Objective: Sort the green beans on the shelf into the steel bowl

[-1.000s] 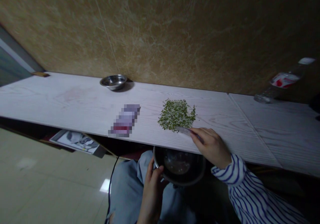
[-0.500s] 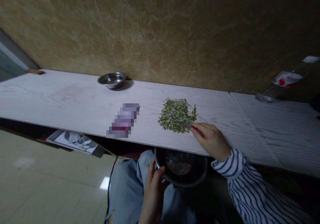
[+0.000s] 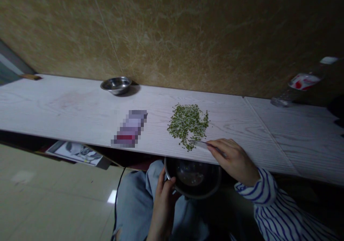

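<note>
My right hand [image 3: 231,158] grips a small metal knife [image 3: 199,142], its blade resting at the near edge of a spread of small green beans mixed with white grains [image 3: 185,121] on the white wood-grain tabletop [image 3: 231,119]. Below the table's front edge, my left hand [image 3: 165,190] clasps the left rim of a deep dark bowl [image 3: 205,192] over my lap. A few small bits lie inside that bowl, though they are too small to name. Both sets of fingers are closed around what they hold.
A shallow steel bowl [image 3: 116,86] stands near the marbled wall. Left of the beans lies a pixelated flat item [image 3: 129,130]. At the right is a clear plastic bottle [image 3: 298,85]. An open drawer [image 3: 77,153] juts out beneath the tabletop at the left.
My right hand has drawn the knife towards the table's front edge. Some beans have shifted the same way, leaving a bare gap in the spread. The view has shifted slightly.
</note>
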Action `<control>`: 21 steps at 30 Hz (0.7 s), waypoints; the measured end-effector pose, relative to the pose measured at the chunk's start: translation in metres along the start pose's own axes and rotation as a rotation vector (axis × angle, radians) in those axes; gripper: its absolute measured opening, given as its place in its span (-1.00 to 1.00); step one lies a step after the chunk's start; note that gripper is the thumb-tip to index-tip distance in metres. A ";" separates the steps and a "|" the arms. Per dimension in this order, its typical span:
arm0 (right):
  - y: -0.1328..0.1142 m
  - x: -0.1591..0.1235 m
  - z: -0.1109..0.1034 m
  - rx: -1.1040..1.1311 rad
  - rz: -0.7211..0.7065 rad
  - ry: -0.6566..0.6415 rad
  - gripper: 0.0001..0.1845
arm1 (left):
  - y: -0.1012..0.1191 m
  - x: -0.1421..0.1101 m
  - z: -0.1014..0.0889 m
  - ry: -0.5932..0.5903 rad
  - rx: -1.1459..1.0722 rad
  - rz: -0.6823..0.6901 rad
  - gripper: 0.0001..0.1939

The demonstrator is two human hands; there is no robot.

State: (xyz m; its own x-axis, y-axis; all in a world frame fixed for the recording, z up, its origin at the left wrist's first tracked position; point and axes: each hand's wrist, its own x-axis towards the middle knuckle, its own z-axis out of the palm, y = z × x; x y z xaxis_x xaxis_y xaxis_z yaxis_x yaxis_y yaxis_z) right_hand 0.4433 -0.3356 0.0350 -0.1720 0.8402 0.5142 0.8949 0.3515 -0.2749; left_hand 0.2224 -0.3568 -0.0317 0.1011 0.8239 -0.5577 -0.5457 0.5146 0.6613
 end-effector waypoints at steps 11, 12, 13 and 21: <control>0.000 -0.012 -0.003 -0.004 0.029 0.015 -0.79 | -0.002 0.000 0.000 0.007 0.027 -0.006 -0.29; -0.001 -0.013 -0.003 -0.003 0.024 0.013 -0.80 | -0.002 0.000 0.000 0.006 0.029 -0.008 -0.28; -0.002 -0.013 -0.003 -0.001 0.019 0.006 -0.80 | -0.002 -0.001 0.001 0.004 0.029 -0.009 -0.28; -0.009 -0.012 -0.005 0.029 0.001 -0.019 -0.82 | -0.002 -0.002 0.002 -0.003 0.003 -0.010 -0.36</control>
State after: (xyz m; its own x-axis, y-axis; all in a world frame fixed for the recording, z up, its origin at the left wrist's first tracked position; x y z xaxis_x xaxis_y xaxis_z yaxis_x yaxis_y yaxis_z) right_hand 0.4392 -0.3511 0.0357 -0.1790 0.8481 0.4986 0.8829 0.3620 -0.2989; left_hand 0.2249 -0.3591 -0.0314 0.1094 0.8195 -0.5626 -0.5426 0.5234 0.6570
